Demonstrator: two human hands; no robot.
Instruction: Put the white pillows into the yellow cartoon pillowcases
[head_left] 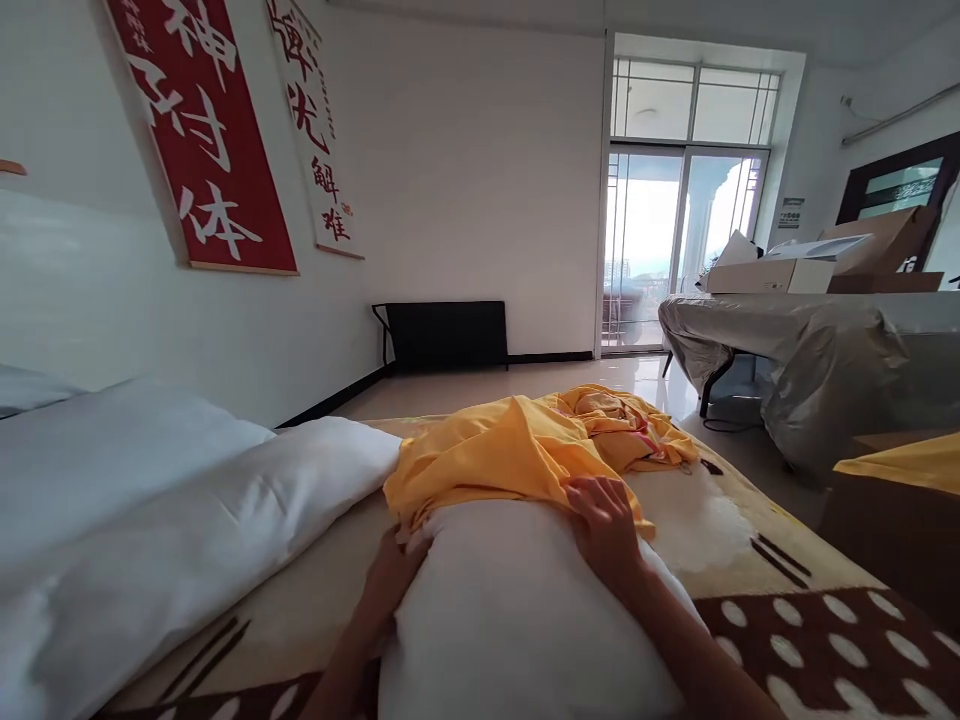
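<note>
Pinching the hem of a crumpled yellow fabric cover (495, 450), the person's right hand (606, 528) lies with fingers curled on top of a plump white pillow (517, 610), near on the beige-and-brown patterned bedspread (750, 580). The cover drapes over the pillow's far end. The left hand (390, 578) presses against the pillow's left side at the hem; its fingers are hidden, so its grip cannot be told. A white duvet (172, 510) lies heaped on the left.

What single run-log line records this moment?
left hand: against white pillow | right hand: on yellow cover edge | cover: bunched over pillow's far end
</note>
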